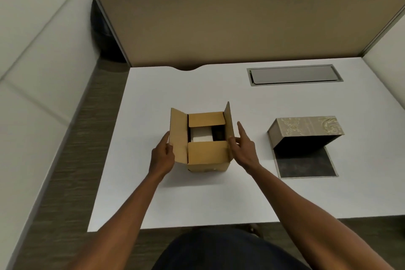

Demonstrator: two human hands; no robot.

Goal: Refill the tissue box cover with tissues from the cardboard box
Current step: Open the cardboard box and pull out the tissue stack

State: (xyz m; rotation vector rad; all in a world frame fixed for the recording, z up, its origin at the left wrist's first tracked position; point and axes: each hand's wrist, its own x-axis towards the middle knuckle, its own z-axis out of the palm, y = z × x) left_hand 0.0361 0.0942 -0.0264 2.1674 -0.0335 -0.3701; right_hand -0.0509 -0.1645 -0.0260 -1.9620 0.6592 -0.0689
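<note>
A small cardboard box stands on the white desk, its four top flaps partly raised. Through the gap I see a white tissue pack inside, beside a dark space. My left hand holds the left flap from outside. My right hand touches the right flap, thumb on its edge and fingers stretched out. To the right lies the tissue box cover, taupe with a gold pattern, tipped on its side with its hinged bottom panel flat on the desk and its dark inside facing me.
A grey cable hatch is set into the desk at the back right. A beige partition closes off the far edge. White padded seating runs along the left of the desk.
</note>
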